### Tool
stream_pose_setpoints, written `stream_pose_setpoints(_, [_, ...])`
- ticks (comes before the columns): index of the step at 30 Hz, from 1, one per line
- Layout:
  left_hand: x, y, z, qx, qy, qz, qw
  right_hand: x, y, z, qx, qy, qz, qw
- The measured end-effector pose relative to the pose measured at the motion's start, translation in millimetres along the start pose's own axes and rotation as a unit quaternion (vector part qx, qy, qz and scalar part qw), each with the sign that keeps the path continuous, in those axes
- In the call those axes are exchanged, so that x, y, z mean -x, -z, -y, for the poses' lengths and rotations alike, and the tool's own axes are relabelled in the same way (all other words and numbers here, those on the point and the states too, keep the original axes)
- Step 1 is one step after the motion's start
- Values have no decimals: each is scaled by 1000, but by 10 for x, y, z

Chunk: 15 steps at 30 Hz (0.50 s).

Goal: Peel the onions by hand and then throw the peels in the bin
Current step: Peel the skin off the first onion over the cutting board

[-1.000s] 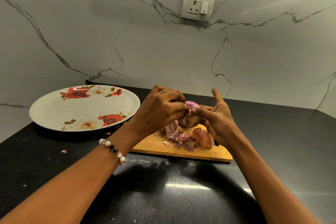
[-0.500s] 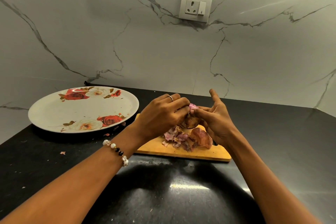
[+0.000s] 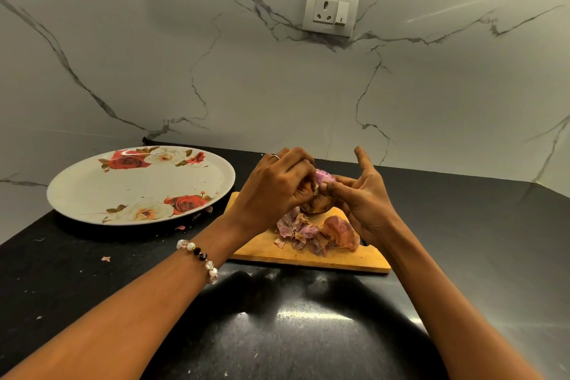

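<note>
Hands meet over the chopping board (image 3: 308, 253) near the desk's back edge: left hand (image 3: 274, 191) grips an onion (image 3: 320, 197), right hand (image 3: 364, 197) pinches its skin, so peels (image 3: 314, 233) drop onto the board.

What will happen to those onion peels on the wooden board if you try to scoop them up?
The peels look thin, curled and papery, so they would probably feel very light and crumple or crack easily. They lie in a loose heap on the cutting board, so bits would likely slip out; small scraps already sit on the counter.
</note>
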<state>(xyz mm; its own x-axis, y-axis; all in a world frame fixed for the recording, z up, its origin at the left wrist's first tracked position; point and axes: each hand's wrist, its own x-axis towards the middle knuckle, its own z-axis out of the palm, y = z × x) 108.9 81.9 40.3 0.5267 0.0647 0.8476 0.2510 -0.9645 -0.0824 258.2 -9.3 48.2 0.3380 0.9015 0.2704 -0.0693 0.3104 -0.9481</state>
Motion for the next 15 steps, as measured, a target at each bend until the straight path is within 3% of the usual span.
stream_pose_setpoints(8, [7, -88, -20, 170, 163, -11, 972, 6, 0, 5, -14, 16, -1, 1000])
stream_pose_setpoints(15, [-51, -22, -91, 275, 286, -25, 917, -20, 30, -9, -57, 11, -25, 998])
